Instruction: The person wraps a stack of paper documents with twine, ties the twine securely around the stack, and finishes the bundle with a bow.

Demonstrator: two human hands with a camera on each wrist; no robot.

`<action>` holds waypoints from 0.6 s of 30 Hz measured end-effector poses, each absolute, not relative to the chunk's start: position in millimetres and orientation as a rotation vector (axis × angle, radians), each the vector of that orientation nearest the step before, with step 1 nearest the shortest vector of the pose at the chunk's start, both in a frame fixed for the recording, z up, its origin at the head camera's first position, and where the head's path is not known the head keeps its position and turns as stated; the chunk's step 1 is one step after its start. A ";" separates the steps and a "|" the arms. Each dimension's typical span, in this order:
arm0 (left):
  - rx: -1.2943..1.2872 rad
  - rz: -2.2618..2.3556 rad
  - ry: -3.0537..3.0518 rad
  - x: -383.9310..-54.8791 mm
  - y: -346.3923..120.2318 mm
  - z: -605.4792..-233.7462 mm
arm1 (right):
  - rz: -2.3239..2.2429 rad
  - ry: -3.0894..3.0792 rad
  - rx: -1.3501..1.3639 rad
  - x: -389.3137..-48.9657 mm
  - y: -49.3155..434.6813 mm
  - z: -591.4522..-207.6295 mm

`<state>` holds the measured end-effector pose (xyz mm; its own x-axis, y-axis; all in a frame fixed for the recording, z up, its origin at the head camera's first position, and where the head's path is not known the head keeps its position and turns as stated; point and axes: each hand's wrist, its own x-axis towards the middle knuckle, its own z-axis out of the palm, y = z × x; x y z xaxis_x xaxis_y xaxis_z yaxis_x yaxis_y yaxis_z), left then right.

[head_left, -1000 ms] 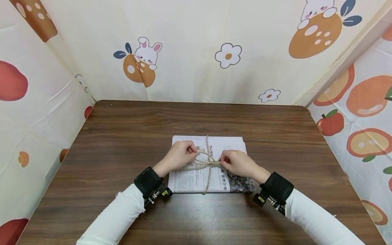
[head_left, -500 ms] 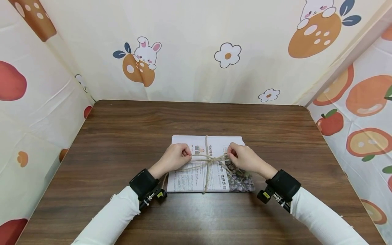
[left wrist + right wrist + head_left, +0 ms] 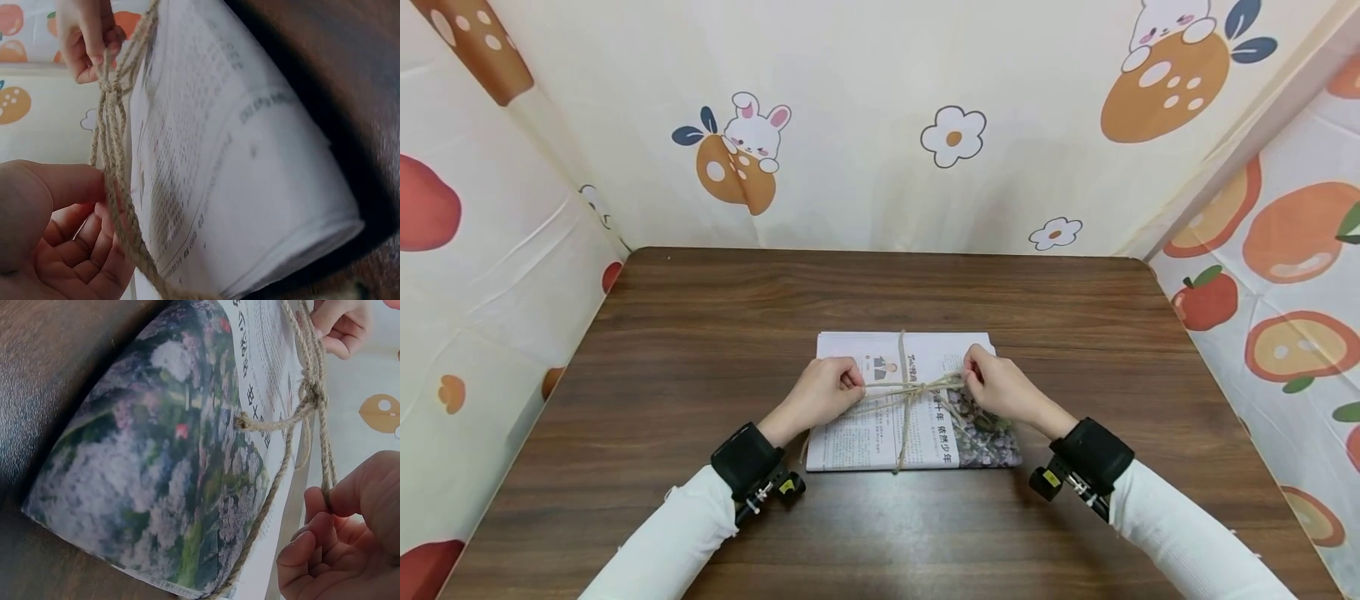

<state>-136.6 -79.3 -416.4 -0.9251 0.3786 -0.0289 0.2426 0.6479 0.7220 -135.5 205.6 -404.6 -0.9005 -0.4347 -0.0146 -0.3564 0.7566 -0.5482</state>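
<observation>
A folded stack of newspapers (image 3: 857, 442) lies flat on the table, bound with twine (image 3: 905, 433) that crosses over its top. Near the middle the twine gathers in a knot (image 3: 312, 395). My left hand (image 3: 822, 393) pinches a strand left of the knot between thumb and fingertips. On the other side my right hand (image 3: 1009, 390) pinches twine between thumb and forefinger. The strands run nearly straight between both hands. A frayed twine end (image 3: 245, 422) lies over the printed flower picture (image 3: 144, 462), seen in the right wrist view.
The wooden table (image 3: 880, 292) extends around the stack. Behind it hangs a cream cloth (image 3: 850, 167) with rabbits and flowers, and a fruit-print cloth (image 3: 1300, 417) hangs at the right. Black camera bands (image 3: 747, 460) sit on both wrists.
Both hands have moved apart, the left one leftward and the right one rightward. The twine loops between them have drawn straighter and the knot looks smaller. The stack stays in place.
</observation>
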 end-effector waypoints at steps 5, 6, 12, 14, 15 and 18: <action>0.512 1.147 2.663 -135.5 -81.1 -414.8 | -0.833 2.844 -0.568 -136.8 206.2 -407.8; 0.505 1.148 2.662 -135.9 -81.6 -414.7 | -0.831 2.844 -0.563 -137.1 206.2 -408.6; 0.472 1.181 2.681 -143.7 -83.6 -415.9 | -0.868 2.798 -0.524 -141.5 203.3 -408.2; 0.465 1.182 2.685 -147.1 -82.3 -415.4 | -0.881 2.798 -0.518 -143.5 201.9 -407.6; 0.461 1.180 2.686 -148.8 -81.3 -415.0 | -0.881 2.797 -0.514 -144.4 201.3 -407.6; 0.468 1.165 2.677 -153.8 -77.7 -414.7 | -0.878 2.777 -0.499 -146.3 200.7 -409.5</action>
<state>-153.8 -77.7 -414.7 -0.9334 0.3563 -0.0426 0.2117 0.6424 0.7365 -146.3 200.7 -409.5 -0.9261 -0.3697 -0.0749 -0.2594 0.7684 -0.5851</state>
